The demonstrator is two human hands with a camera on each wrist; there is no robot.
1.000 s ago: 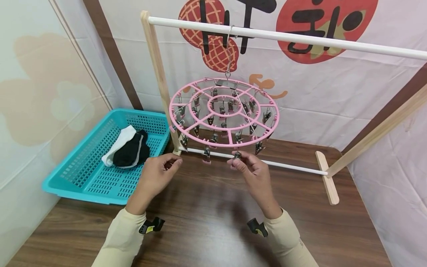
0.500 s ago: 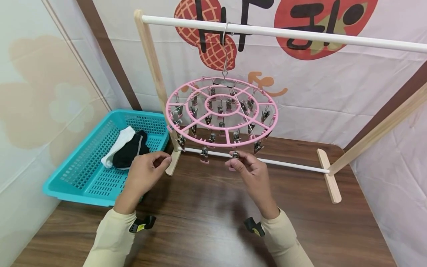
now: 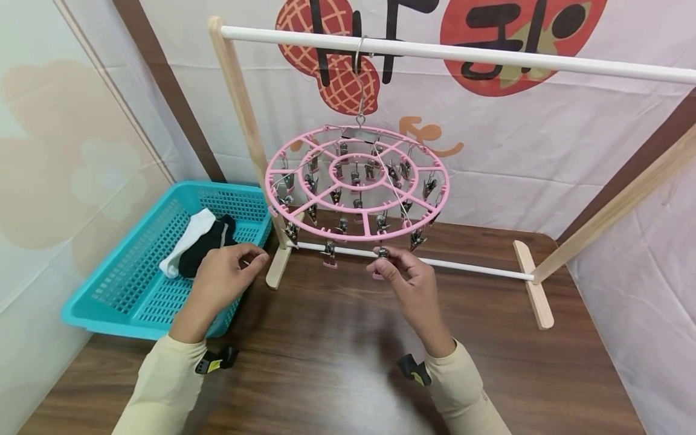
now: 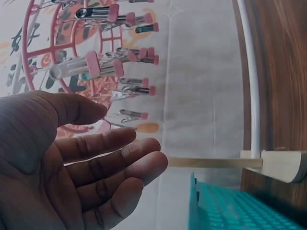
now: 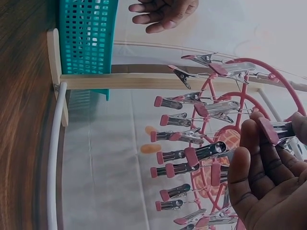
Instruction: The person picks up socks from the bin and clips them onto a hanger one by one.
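Our right hand (image 3: 410, 281) pinches a pink-tipped metal clip (image 3: 383, 254), with the pink clip hanger (image 3: 366, 225) just above, in the head view; left wrist: our left hand (image 4: 53, 182) lies loosely spread, empty; right wrist: a slack pinch could let the clip swing away

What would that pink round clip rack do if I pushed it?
The pink rack would probably swing, since it hangs from the white bar by a thin hook. Its metal clips would likely jiggle, as they dangle underneath. The swing might be small, though, because the right hand pinches one front clip.
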